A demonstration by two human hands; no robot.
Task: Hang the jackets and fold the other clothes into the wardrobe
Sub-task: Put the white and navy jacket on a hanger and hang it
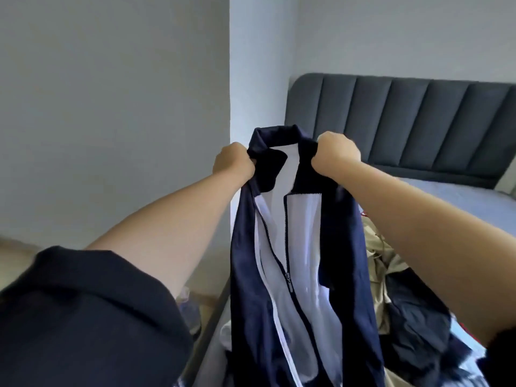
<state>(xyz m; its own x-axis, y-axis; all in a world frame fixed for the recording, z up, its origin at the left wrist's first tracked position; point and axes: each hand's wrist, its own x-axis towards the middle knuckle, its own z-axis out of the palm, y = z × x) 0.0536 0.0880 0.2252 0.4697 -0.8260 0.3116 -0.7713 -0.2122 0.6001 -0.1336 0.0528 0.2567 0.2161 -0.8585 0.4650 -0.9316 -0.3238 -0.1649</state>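
A navy jacket (343,247) with a white lining and an open front zipper hangs in the air in front of me, over the bed's near edge. My left hand (233,162) grips the left side of its collar. My right hand (336,153) grips the right side of the collar at about the same height. The jacket's lower part drops out of the bottom of the frame. No hanger or wardrobe is in sight.
A bed (458,202) with a dark grey padded headboard (418,121) stands at the right. A heap of clothes, beige (382,263) and dark navy (416,328), lies on it behind the jacket. A white wall corner (231,79) rises ahead; wooden floor (16,261) shows at left.
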